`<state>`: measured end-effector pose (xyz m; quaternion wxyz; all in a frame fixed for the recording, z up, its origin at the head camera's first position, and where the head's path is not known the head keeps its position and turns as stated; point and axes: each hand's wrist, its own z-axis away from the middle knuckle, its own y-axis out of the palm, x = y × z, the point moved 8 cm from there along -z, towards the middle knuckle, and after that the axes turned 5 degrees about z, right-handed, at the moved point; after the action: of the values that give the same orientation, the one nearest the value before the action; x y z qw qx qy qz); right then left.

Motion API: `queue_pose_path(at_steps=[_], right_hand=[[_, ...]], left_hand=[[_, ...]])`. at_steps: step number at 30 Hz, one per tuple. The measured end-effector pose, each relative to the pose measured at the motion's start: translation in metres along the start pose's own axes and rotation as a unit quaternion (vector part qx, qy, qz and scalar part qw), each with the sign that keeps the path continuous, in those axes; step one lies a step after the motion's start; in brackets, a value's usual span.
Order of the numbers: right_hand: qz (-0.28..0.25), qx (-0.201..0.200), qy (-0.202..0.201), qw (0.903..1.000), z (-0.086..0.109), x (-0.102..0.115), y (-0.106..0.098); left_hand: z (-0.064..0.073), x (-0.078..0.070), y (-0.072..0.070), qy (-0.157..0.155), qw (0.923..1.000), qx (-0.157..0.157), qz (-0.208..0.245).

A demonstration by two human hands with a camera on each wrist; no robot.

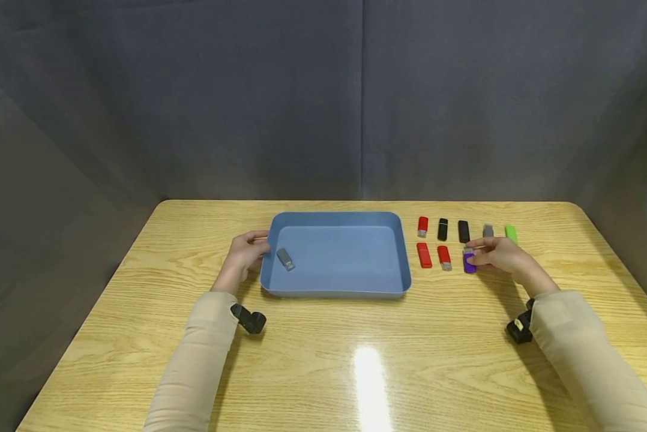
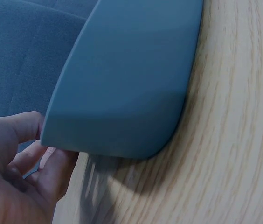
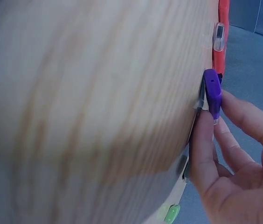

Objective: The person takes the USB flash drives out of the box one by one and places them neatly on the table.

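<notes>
A blue tray (image 1: 345,258) stands on the wooden table, with one grey USB stick (image 1: 285,259) lying inside near its left wall. My left hand (image 1: 243,255) grips the tray's left edge; in the left wrist view the thumb and fingers meet the tray wall (image 2: 127,79) at its end. To the right of the tray, my right hand (image 1: 499,257) pinches a purple USB stick (image 1: 469,264) between thumb and fingers, at table level. The right wrist view shows the purple stick (image 3: 213,91) tilted slightly off the wood.
Near the right hand lie a red USB stick (image 1: 445,258), another red one (image 1: 424,255), a third red one (image 1: 423,227), a black one (image 1: 443,229), a second black one (image 1: 464,231), a grey one (image 1: 488,230) and a green one (image 1: 511,233). Dark cloth (image 1: 302,102) walls the table.
</notes>
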<state>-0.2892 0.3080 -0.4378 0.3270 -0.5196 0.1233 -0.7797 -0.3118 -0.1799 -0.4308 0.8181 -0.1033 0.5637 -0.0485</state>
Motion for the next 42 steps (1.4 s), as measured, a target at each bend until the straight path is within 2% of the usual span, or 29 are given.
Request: queue_pose_path(at_steps=[7, 17, 23, 26, 31, 35, 42], right_hand=[[0.007, -0.006, -0.008, 0.9999, 0.001, 0.002, 0.001], [0.007, -0.002, 0.005, 1.0000, -0.003, -0.001, 0.000], [0.017, -0.035, -0.008, 0.9992, -0.001, 0.005, -0.003], [0.018, -0.052, -0.021, 0.9982, 0.000, 0.014, -0.004], [0.013, -0.058, -0.036, 0.9976, 0.005, 0.036, -0.002], [-0.007, -0.061, -0.048, 0.9969, 0.007, 0.055, 0.004], [-0.062, -0.044, -0.077, 0.9941, 0.001, 0.087, 0.023]], left_hand=[[0.000, 0.001, 0.000, -0.001, 1.0000, 0.001, -0.001], [0.000, 0.002, 0.001, -0.007, 0.9999, 0.006, 0.006], [0.000, 0.003, 0.000, -0.009, 0.9999, 0.005, 0.002], [-0.001, 0.003, 0.000, -0.010, 0.9999, 0.004, 0.000], [-0.002, 0.003, 0.000, -0.008, 1.0000, 0.003, 0.001], [-0.002, 0.003, 0.000, -0.009, 0.9999, 0.004, 0.002], [-0.001, 0.003, 0.000, -0.011, 0.9999, 0.005, 0.000]])
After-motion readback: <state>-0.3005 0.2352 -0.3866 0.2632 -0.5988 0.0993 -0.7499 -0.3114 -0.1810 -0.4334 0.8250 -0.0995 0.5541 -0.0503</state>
